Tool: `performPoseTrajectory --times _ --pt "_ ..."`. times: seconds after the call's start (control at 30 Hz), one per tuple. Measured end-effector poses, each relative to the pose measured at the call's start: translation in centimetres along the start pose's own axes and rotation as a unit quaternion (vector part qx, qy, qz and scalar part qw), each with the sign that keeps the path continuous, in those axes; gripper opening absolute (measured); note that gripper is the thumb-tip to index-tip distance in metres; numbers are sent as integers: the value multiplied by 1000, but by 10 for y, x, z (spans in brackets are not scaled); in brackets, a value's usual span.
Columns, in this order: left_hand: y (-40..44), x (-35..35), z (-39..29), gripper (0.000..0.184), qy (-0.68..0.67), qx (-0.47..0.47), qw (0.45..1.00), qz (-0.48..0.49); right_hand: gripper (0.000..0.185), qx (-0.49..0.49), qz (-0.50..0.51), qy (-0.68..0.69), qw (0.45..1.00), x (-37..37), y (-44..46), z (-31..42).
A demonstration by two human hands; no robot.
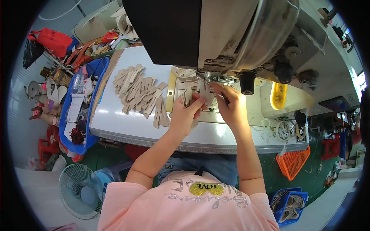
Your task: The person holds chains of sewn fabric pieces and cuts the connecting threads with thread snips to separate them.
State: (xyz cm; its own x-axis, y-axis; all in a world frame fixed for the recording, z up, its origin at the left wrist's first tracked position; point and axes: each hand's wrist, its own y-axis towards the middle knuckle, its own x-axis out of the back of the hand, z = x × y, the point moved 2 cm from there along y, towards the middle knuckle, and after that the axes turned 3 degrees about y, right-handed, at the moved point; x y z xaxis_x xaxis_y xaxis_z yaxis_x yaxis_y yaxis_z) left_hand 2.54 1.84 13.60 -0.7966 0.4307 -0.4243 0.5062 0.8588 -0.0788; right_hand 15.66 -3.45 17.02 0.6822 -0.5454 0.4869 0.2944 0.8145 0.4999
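Note:
Under the head of a sewing machine (227, 46), both hands work close to the needle area (206, 76). My left hand (185, 113) is closed, thumb and fingers pinching a small beige strip (205, 92) that reaches toward the presser foot. More beige strips (187, 96) stick up beside its fingers. To the right of the needle, my right hand (233, 106) is curled with its fingertips at the strip's far end. Whether those fingertips grip the strip or something else is hidden. A loose pile of beige strips (140, 90) lies left of my left hand.
A blue bin (94, 109) of odds and ends stands at the table's left end. Thread and a white wheel (282, 131) lie at the right. An orange basket (293, 163), a blue crate (289, 206) and a fan (81, 191) are below the table (115, 125).

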Motion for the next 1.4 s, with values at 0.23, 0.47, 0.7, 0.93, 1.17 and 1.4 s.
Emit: performPoseTrajectory --times 0.23,0.47,0.7,0.93,1.17,1.4 --pt "20 1 -9 10 20 -26 999 -3 37 10 4 5 1000 0 0 -4" --pt "38 -1 -23 6 56 -47 997 8 26 34 -14 10 999 -2 0 -5" --pt "8 6 -6 43 -27 -22 994 102 40 19 -1 14 1000 -7 -8 6" --pt "-12 3 13 52 -56 52 991 111 42 92 14 37 995 -22 -13 17" --pt "-9 -3 19 55 31 28 999 19 13 54 -34 133 989 -20 -24 13" --pt "1 5 -8 17 128 -69 984 102 4 -130 35 200 970 6 -9 9"
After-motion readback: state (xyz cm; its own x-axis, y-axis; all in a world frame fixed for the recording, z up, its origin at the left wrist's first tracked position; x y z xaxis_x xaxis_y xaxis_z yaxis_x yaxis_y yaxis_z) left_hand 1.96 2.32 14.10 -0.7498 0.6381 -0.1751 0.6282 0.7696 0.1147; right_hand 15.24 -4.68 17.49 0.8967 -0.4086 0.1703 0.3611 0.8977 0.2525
